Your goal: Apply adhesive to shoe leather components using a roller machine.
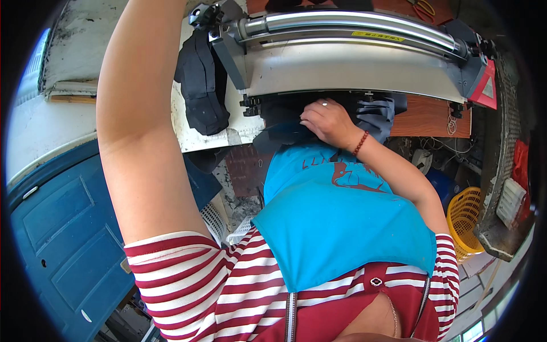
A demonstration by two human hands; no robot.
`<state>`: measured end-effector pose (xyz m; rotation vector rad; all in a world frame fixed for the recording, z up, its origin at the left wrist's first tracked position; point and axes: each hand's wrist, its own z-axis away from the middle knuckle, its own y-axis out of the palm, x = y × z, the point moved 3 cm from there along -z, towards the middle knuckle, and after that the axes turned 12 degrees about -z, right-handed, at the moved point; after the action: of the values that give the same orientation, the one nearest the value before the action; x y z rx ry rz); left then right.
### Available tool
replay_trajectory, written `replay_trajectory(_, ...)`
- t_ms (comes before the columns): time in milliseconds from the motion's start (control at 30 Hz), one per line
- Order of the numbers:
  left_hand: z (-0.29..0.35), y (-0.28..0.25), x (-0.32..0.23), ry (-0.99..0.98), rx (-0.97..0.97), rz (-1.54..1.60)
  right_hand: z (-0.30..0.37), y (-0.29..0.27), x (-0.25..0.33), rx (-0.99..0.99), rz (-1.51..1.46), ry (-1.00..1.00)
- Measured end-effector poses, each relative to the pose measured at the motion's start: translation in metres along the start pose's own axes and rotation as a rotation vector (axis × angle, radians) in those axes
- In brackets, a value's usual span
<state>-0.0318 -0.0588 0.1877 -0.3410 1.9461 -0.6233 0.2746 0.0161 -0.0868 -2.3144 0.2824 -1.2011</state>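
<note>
My left arm (pixel 139 114) stretches up and out past the top edge, so my left hand is out of the picture. At the front of a metal roller machine (pixel 353 65), my right hand (pixel 330 122) has its fingers bent and drawn together, with a ring and a red bead bracelet showing. Its fingertips meet a dark, thin piece of material (pixel 282 134) at the edge of the work surface. More dark grey pieces (pixel 379 111) lie bunched just right of that hand. Shadow under the machine's front plate hides part of the dark material.
Stacked dark fabric pieces (pixel 202 85) lie left of the machine on a stained white tabletop (pixel 185 134). A reddish wooden board (pixel 430 117) extends at right. Lower right stands a yellow plastic basket (pixel 464 219); a blue cabinet (pixel 68 233) is at left. Orange-handled pliers (pixel 423 10) lie behind.
</note>
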Motion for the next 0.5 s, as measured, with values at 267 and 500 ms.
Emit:
replay_trajectory(267,0.033,0.081,0.042,0.377,0.183,-0.5,-0.002,-0.118,0.002,-0.478,-0.544,0.791)
replay_trajectory(500,0.067,0.168,0.113,0.028,0.813,-0.577,-0.05,-0.144,-0.026,-0.393,-0.056,0.661)
